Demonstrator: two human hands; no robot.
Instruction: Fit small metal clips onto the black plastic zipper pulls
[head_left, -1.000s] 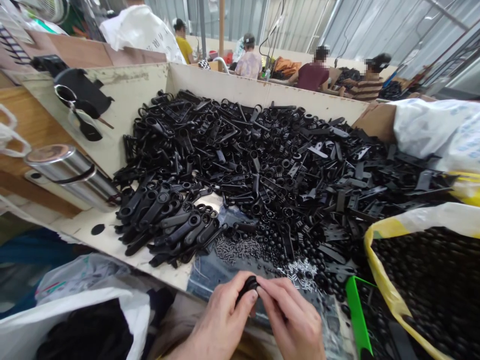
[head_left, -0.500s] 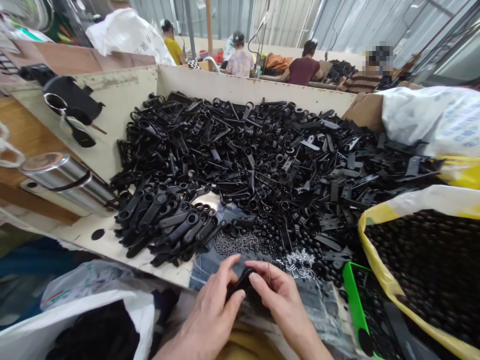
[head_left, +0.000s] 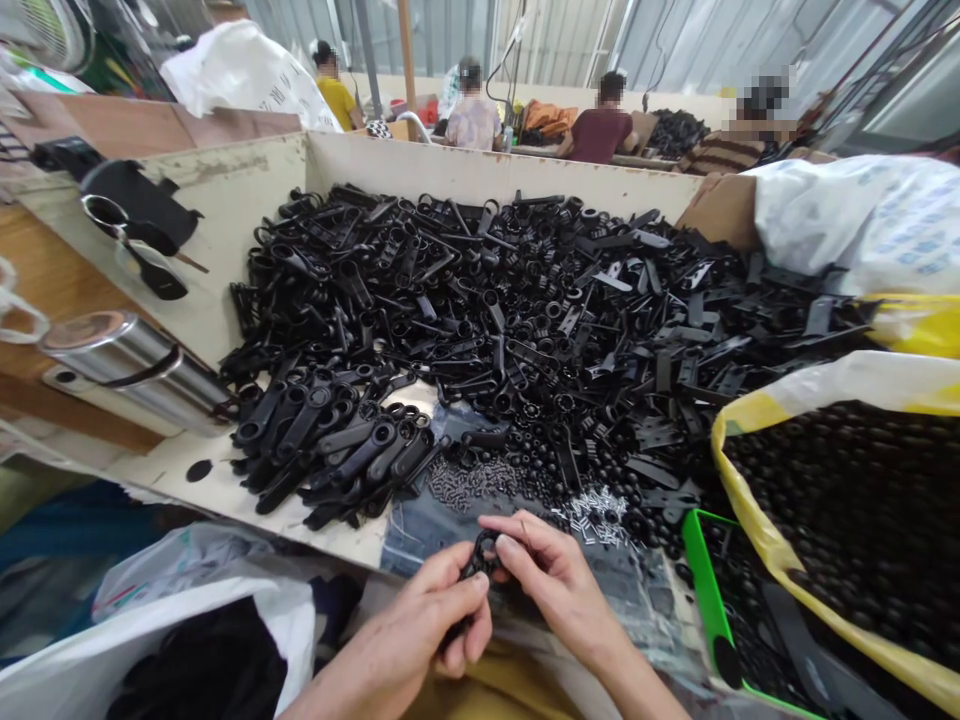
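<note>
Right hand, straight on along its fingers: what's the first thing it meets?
The black plastic looped part held in the left hand. The right hand looks to be touching it, though depth is hard to judge.

Black plastic strap piece (head_left: 480,560), moulded, ring at one end, hole showing. Held in air between both hands, over edge of heap, touching nothing else. Ring end uppermost, pinched by left hand (head_left: 420,630) and right hand (head_left: 555,590), thumb of right pressed on ring's rim. Stem tilted down and toward left, lower end curled into left palm, partly hidden by fingers. No visible damage; fine detail too small to tell.
</note>
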